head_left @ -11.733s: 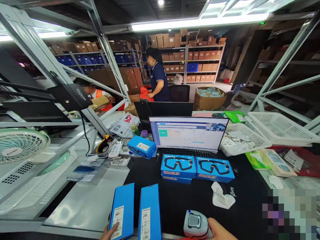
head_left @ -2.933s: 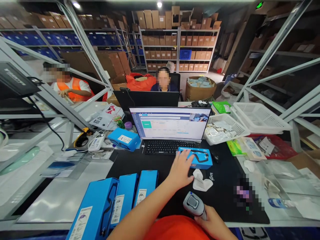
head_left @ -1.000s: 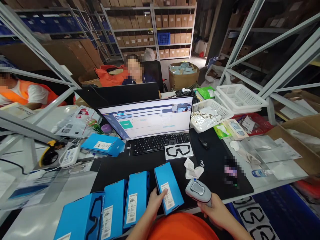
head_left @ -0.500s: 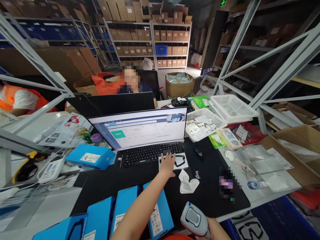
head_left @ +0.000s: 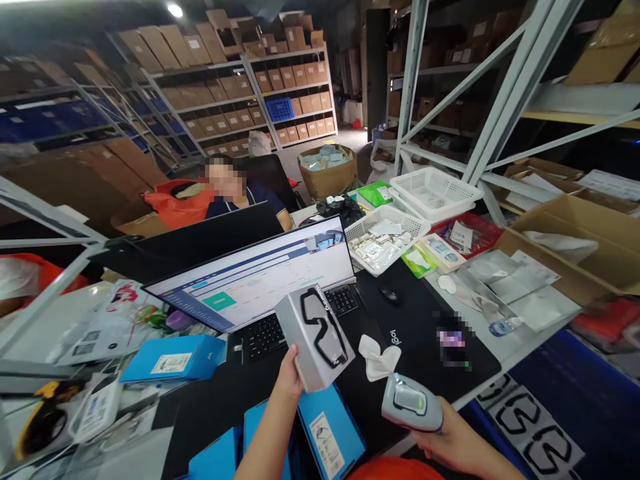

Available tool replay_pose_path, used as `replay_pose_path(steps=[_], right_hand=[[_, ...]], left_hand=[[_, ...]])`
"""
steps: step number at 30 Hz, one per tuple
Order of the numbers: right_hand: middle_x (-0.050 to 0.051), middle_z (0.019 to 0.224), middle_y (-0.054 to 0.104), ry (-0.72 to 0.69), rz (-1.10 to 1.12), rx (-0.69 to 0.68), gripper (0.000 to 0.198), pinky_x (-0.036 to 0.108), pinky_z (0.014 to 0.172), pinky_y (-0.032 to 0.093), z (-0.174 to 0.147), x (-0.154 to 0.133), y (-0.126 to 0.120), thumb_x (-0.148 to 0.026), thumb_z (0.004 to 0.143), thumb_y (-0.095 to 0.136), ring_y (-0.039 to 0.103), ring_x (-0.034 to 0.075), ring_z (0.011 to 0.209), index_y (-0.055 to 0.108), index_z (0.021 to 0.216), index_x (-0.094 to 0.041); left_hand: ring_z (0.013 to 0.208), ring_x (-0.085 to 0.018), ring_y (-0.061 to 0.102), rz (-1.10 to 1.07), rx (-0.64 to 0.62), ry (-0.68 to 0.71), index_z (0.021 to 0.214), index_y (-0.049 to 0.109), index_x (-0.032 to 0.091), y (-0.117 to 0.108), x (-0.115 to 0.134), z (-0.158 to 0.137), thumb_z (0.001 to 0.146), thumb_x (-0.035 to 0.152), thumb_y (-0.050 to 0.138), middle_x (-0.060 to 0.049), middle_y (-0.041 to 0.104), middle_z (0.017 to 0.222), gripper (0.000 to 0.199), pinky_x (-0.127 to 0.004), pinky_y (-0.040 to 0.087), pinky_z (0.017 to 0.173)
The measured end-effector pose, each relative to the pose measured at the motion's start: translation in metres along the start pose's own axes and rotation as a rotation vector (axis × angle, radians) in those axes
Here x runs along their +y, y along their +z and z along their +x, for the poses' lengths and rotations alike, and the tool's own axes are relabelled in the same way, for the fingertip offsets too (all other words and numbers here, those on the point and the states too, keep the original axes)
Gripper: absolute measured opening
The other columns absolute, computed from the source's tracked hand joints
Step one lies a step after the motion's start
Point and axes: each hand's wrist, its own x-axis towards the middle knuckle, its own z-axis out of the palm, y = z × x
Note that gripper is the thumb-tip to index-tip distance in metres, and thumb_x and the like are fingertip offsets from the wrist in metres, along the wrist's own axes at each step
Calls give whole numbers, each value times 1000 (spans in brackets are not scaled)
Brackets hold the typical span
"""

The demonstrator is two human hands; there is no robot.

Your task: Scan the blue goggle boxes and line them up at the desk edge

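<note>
My left hand (head_left: 293,373) is closed on a grey and white box (head_left: 316,337) with a black frame outline printed on its face. The box is tilted, raised in front of the keyboard (head_left: 265,335). A grey handheld barcode scanner (head_left: 407,403) sits in my right hand (head_left: 443,430), its front end towards the box and a small green light showing on top. Between them on the mat lies a folded white paper piece (head_left: 379,358). Blue boxes (head_left: 333,433) with white labels stand below my left forearm, partly hidden by it.
A monitor (head_left: 260,280) stands behind the keyboard, and a person sits beyond it. A mouse (head_left: 389,292) rests on the black mat. White baskets (head_left: 435,193) and an open carton (head_left: 575,247) are at the right. Another blue box (head_left: 173,358) lies at the left.
My left hand has taken hold of the grey and white box and lifted it off the keyboard area, towards me. The scanner has risen slightly and its light shows. The view has turned right.
</note>
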Motion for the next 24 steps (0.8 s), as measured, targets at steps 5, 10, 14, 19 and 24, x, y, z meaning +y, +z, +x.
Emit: replay_pose_path(steps=[5,10,14,19,24], right_hand=[[5,86,71,-57,-13,-13,66,35,62,55,3,-20,5,-67,76,77,62,18,63,66,120,-19],[3,79,70,-55,-4,-30,71,39,69,58,-3,-28,23,-73,67,82,66,23,69,66,114,-21],[3,79,69,-80,58,63,72,41,67,58,-11,-15,41,-74,70,80,66,22,64,60,113,-20],[6,85,70,-78,37,53,73,42,68,58,-13,-20,43,-75,70,78,67,24,67,62,116,-21],[4,72,67,-101,-59,-72,69,41,71,57,-13,-27,40,-72,63,83,69,29,78,69,110,-24]], left_hand=[[117,-36,70,-702,128,-247,141,62,26,21,0,-47,84,73,61,-11,77,121,74,-57,49,110],[100,-25,77,-968,233,-241,158,44,24,52,-1,-69,102,37,51,-9,80,113,57,-42,56,105],[92,-26,78,-937,255,-295,162,34,21,56,-13,-79,102,28,52,-10,81,106,63,-43,57,103],[98,-29,77,-814,270,-355,160,37,13,60,-20,-88,101,40,54,-14,79,112,67,-45,57,103],[113,-30,73,-742,299,-388,155,45,14,60,-28,-95,99,44,57,-15,69,137,65,-42,58,102]])
